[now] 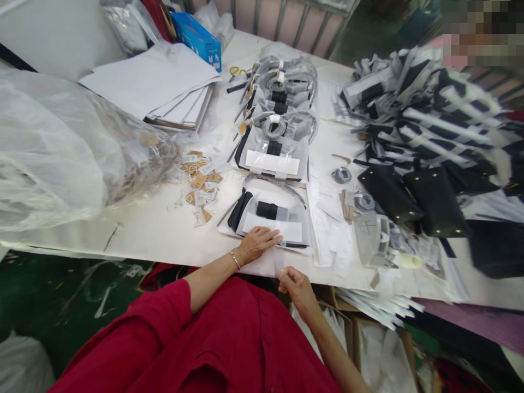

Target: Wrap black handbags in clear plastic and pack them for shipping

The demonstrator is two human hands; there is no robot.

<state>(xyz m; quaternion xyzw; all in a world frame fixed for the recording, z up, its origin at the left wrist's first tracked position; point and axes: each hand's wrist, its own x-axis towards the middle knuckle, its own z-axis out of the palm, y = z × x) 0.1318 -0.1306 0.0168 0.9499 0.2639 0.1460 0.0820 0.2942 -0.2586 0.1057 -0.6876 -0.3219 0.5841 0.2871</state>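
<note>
The wrapped black bag [267, 210] lies at the table's [164, 226] near edge. The left hand [258, 244] rests on its white card [292, 231], fingers outstretched, narrowly spaced. Nearer and right, the right hand [298, 285] pinches a clear strip [279, 261] between 2 fingertips. Brown tags [199, 181] lie left; 1 tape dispenser [371, 240] stands right.
</note>
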